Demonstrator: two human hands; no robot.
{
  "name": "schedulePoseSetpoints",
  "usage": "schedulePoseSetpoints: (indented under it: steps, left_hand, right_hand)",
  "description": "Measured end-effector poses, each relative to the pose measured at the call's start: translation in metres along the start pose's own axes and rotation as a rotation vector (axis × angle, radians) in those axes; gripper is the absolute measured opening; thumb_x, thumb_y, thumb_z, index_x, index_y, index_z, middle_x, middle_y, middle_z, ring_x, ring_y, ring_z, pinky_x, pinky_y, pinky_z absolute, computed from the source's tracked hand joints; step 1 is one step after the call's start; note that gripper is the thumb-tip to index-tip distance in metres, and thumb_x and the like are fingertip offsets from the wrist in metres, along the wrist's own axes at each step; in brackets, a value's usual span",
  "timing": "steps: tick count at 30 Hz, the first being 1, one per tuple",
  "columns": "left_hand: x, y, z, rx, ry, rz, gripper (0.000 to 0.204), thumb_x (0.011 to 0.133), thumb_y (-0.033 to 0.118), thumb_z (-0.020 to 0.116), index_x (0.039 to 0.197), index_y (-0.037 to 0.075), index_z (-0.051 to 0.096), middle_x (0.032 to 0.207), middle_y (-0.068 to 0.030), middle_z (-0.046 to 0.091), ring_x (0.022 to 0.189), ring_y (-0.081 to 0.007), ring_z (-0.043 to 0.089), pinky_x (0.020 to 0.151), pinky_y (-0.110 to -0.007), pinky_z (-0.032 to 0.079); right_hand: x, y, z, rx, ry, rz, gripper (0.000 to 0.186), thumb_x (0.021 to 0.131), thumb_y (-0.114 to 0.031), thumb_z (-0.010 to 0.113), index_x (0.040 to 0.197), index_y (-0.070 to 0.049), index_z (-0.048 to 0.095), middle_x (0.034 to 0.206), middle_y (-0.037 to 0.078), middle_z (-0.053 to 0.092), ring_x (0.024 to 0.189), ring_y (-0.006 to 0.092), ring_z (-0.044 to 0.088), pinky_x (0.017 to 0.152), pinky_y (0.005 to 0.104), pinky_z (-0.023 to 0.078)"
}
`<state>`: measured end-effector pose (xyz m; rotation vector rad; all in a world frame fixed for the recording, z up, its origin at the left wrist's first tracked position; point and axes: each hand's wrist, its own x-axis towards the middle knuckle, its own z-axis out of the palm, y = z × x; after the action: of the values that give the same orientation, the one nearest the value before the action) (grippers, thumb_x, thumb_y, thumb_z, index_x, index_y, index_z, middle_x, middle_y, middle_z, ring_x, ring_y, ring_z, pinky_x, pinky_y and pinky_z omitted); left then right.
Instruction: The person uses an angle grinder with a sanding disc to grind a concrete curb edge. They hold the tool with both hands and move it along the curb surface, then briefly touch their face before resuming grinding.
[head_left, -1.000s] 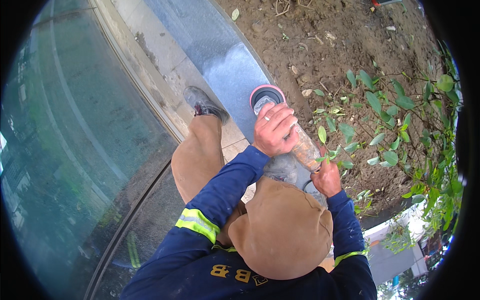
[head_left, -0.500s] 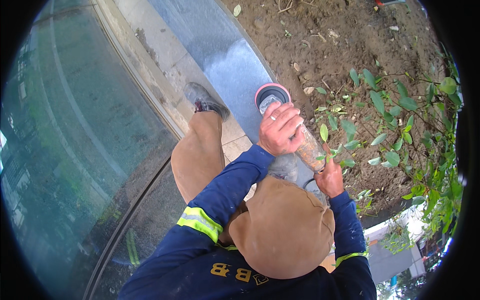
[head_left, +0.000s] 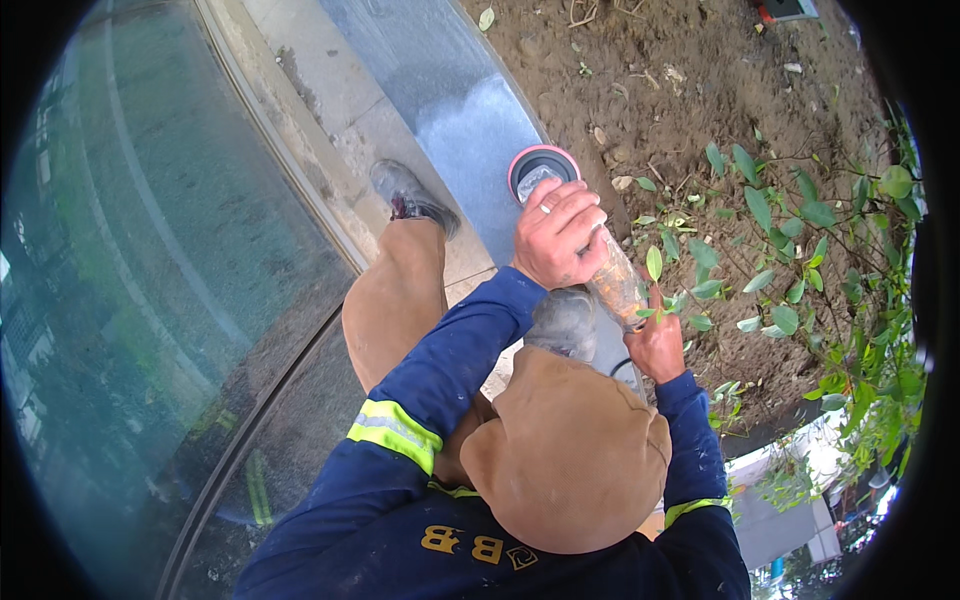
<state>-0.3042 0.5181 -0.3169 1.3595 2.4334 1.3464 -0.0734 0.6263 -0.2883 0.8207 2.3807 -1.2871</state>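
An angle grinder [head_left: 617, 277] with a worn, dirt-stained body lies across the grey stone ledge [head_left: 455, 95]. Its round black pad [head_left: 541, 158], rimmed in pink, rests on the stone. My left hand [head_left: 560, 235] is wrapped over the grinder near its head, a ring on one finger. Around the rear end of the body closes my right hand [head_left: 658, 345], its fingers partly hidden behind the tool and some leaves. Pale, dusty-looking stone [head_left: 480, 125] shows just beyond the pad.
A large glass pane [head_left: 150, 250] stands along the left, beside a paved strip [head_left: 340, 110] under my boot [head_left: 408, 195]. To the right lies bare soil [head_left: 620, 90]. A leafy shrub [head_left: 790, 230] reaches over toward my right hand.
The grinder and both hands have shifted very slightly toward the left and away from me along the ledge. Both grips are unchanged.
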Motion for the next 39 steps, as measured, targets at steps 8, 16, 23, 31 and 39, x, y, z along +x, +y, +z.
schedulePoseSetpoints:
  steps: [8, 16, 23, 31, 39]
  left_hand:
    - [-0.011, 0.008, 0.003, -0.013, 0.019, -0.015, 0.018, 0.071, 0.009, 0.073, 0.089, 0.007, 0.070, 0.099, -0.0090, 0.071, 0.100, -0.0291, 0.071, 0.099, -0.046, 0.047]
    - [-0.021, 0.013, 0.001, 0.008, 0.013, -0.035, 0.017, 0.071, 0.010, 0.073, 0.088, 0.008, 0.070, 0.099, -0.0088, 0.071, 0.100, -0.0289, 0.071, 0.099, -0.047, 0.048]
    - [0.009, -0.002, -0.001, -0.025, 0.013, 0.025, 0.017, 0.072, 0.010, 0.072, 0.088, 0.007, 0.070, 0.100, -0.0088, 0.071, 0.100, -0.0292, 0.071, 0.098, -0.047, 0.048]
    - [-0.019, 0.009, -0.001, -0.006, 0.009, -0.030, 0.019, 0.071, 0.010, 0.073, 0.089, 0.009, 0.071, 0.100, -0.0091, 0.072, 0.100, -0.0287, 0.071, 0.101, -0.046, 0.047]
    - [0.001, 0.004, 0.004, -0.044, 0.008, 0.022, 0.020, 0.069, 0.010, 0.073, 0.089, 0.007, 0.069, 0.100, -0.0092, 0.071, 0.099, -0.0295, 0.071, 0.097, -0.046, 0.049]
  right_hand:
    - [-0.011, 0.005, 0.001, 0.061, -0.062, 0.090, 0.084, 0.071, 0.003, 0.067, 0.148, 0.006, 0.036, 0.104, 0.029, 0.068, 0.090, 0.0490, 0.067, 0.079, 0.0516, 0.055]
    - [-0.014, 0.011, 0.004, 0.006, 0.035, -0.056, 0.088, 0.068, 0.004, 0.067, 0.150, 0.002, 0.036, 0.102, 0.029, 0.069, 0.089, 0.0484, 0.067, 0.079, 0.0523, 0.056]
    - [-0.001, 0.007, 0.005, -0.026, 0.024, -0.021, 0.090, 0.067, 0.004, 0.067, 0.151, 0.000, 0.035, 0.095, 0.028, 0.069, 0.079, 0.0485, 0.067, 0.073, 0.0522, 0.056]
    - [-0.019, 0.003, 0.003, 0.061, -0.086, 0.156, 0.090, 0.070, 0.004, 0.067, 0.153, -0.004, 0.033, 0.111, 0.031, 0.067, 0.094, 0.0491, 0.068, 0.084, 0.0515, 0.057]
    - [-0.011, 0.004, 0.001, 0.065, 0.026, 0.065, 0.092, 0.068, 0.006, 0.065, 0.153, -0.009, 0.036, 0.093, 0.028, 0.069, 0.080, 0.0504, 0.066, 0.075, 0.0527, 0.055]
